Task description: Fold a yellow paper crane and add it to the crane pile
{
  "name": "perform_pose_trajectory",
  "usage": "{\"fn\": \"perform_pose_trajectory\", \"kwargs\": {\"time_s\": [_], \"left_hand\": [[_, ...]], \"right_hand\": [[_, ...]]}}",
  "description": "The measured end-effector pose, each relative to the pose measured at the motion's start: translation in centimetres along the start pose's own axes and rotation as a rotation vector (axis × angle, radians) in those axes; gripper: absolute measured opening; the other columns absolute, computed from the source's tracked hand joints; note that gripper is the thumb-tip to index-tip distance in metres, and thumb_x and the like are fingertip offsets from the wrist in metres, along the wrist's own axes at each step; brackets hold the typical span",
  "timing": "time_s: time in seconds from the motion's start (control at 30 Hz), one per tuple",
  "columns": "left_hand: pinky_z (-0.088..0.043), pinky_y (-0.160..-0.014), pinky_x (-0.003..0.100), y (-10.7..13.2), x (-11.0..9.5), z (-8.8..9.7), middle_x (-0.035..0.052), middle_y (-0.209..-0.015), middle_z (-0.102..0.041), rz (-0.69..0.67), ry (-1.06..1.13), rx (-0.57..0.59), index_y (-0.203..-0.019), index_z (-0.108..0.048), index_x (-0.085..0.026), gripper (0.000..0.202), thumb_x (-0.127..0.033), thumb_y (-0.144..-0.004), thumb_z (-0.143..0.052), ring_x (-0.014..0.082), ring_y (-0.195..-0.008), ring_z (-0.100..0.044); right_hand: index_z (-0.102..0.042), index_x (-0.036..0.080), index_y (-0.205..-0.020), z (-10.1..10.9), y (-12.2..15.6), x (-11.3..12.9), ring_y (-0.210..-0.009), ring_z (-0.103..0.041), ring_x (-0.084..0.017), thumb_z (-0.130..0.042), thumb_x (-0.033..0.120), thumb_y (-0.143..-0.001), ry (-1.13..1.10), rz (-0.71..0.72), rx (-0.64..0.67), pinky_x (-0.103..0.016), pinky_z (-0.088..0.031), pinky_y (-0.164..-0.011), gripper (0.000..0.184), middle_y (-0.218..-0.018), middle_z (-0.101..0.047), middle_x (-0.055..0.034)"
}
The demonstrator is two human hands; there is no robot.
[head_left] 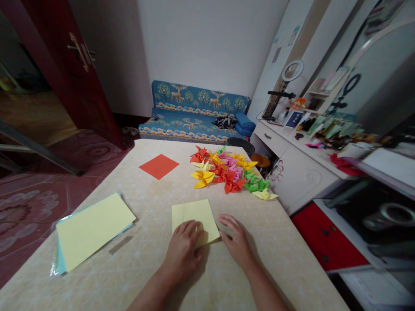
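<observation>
A pale yellow square of paper (189, 211) lies flat on the table in front of me. My left hand (185, 244) rests on its lower part, fingers stretched out over the sheet and covering its near left corner. At the sheet's right corner is my right hand (236, 239), fingers apart and curved, with the thumb at or just beside the paper's edge. I cannot tell whether that thumb touches the paper. Beyond the sheet, toward the back right, sits a cluster of folded paper cranes (228, 172) in red, orange, yellow, pink and green.
An orange-red paper square (159, 166) lies toward the table's back left. A stack of yellow and blue paper (94, 231) in clear wrapping is on the left. Behind the table (155, 276) stands a blue patterned sofa (188, 119). A cluttered white dresser (292, 172) borders the right side.
</observation>
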State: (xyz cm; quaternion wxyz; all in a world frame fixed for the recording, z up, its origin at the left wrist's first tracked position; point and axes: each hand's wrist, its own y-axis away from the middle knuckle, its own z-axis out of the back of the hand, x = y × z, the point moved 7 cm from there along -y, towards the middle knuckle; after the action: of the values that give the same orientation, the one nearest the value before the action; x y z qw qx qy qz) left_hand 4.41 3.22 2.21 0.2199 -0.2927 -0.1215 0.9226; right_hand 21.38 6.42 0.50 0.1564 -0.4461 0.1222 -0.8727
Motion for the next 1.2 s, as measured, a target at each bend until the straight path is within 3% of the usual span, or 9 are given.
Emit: {"fn": "perform_pose_trajectory", "kwargs": {"time_s": [0.17,0.3,0.47,0.57,0.7,0.83,0.93,1.03,1.2], "left_hand": [[-0.048,-0.09,0.037,0.0,1.0,-0.4,0.0091,-0.107,-0.065,0.005,0.003,-0.066,-0.1,-0.065,-0.016,0.039,-0.001,-0.068,-0.049,0.0233,-0.103,-0.056],[-0.053,-0.078,0.033,0.0,1.9,0.0,0.0085,-0.096,-0.068,0.036,0.019,-0.102,-0.094,-0.067,-0.016,0.025,-0.009,-0.079,-0.049,0.0212,-0.091,-0.062],[-0.053,-0.072,0.028,0.3,1.3,0.1,0.0067,-0.092,-0.07,-0.051,0.101,-0.053,-0.094,-0.069,-0.02,0.025,-0.01,-0.082,-0.049,0.0181,-0.084,-0.065],[-0.053,-0.071,0.024,0.6,1.2,0.2,0.0055,-0.092,-0.07,-0.084,0.192,-0.02,-0.095,-0.069,-0.022,0.032,-0.006,-0.082,-0.046,0.0154,-0.082,-0.066],[-0.053,-0.071,0.024,0.8,2.1,1.0,0.0066,-0.093,-0.069,-0.065,0.243,-0.029,-0.095,-0.069,-0.021,0.037,-0.002,-0.078,-0.042,0.015,-0.083,-0.065],[-0.053,-0.077,0.028,0.7,3.8,1.6,0.0071,-0.096,-0.069,0.0,0.188,-0.022,-0.092,-0.069,-0.02,0.038,-0.001,-0.072,-0.044,0.0172,-0.088,-0.064],[-0.053,-0.079,0.03,0.6,4.6,2.3,0.008,-0.094,-0.069,0.008,0.157,-0.031,-0.091,-0.069,-0.019,0.032,-0.006,-0.078,-0.043,0.0181,-0.089,-0.064],[-0.053,-0.075,0.029,0.7,4.1,3.1,0.0094,-0.089,-0.068,-0.048,0.155,-0.06,-0.091,-0.067,-0.017,0.026,-0.013,-0.085,-0.043,0.018,-0.085,-0.063],[-0.05,-0.067,0.024,1.1,2.7,3.5,0.0093,-0.084,-0.065,-0.1,0.268,-0.024,-0.09,-0.065,-0.016,0.022,-0.016,-0.087,-0.044,0.0156,-0.077,-0.062]], "right_hand": [[-0.063,0.023,-0.108,0.0,0.1,0.0,-0.111,-0.054,-0.021,-0.05,-0.001,-0.066,-0.007,0.012,-0.007,-0.039,-0.044,-0.097,0.05,-0.117,-0.06,-0.0071],[-0.059,0.025,-0.116,-0.2,0.2,-0.5,-0.113,-0.052,-0.021,-0.053,0.001,-0.064,0.008,0.006,0.003,-0.04,-0.042,-0.099,0.057,-0.121,-0.057,-0.0061],[-0.051,0.029,-0.128,-0.4,0.2,0.1,-0.119,-0.047,-0.021,-0.048,-0.005,-0.06,0.045,0.031,0.021,-0.04,-0.038,-0.103,0.076,-0.128,-0.052,-0.0044],[-0.059,0.03,-0.119,-0.7,0.3,1.1,-0.12,-0.047,-0.019,-0.049,-0.003,-0.068,0.018,0.057,0.079,-0.037,-0.041,-0.1,0.062,-0.13,-0.049,-0.0045],[-0.072,0.027,-0.087,-0.3,0.5,2.0,-0.116,-0.05,-0.019,-0.049,0.0,-0.074,-0.003,0.122,0.063,-0.035,-0.043,-0.096,0.038,-0.123,-0.055,-0.0042],[-0.071,0.025,-0.082,-0.2,0.7,1.6,-0.11,-0.054,-0.018,-0.048,0.0,-0.074,-0.042,0.122,0.063,-0.033,-0.046,-0.089,0.035,-0.117,-0.059,-0.0055],[-0.068,0.022,-0.082,-0.3,0.7,0.7,-0.104,-0.057,-0.018,-0.047,0.001,-0.075,-0.058,0.046,0.062,-0.032,-0.048,-0.086,0.031,-0.112,-0.062,-0.0065],[-0.067,0.022,-0.083,-0.4,0.8,0.6,-0.103,-0.058,-0.019,-0.049,0.002,-0.072,-0.04,0.028,0.039,-0.034,-0.047,-0.088,0.029,-0.11,-0.063,-0.0067],[-0.07,0.024,-0.083,-0.9,1.4,0.8,-0.106,-0.057,-0.018,-0.044,-0.005,-0.06,-0.064,0.054,0.104,-0.033,-0.046,-0.09,0.045,-0.111,-0.063,-0.0037]]}}
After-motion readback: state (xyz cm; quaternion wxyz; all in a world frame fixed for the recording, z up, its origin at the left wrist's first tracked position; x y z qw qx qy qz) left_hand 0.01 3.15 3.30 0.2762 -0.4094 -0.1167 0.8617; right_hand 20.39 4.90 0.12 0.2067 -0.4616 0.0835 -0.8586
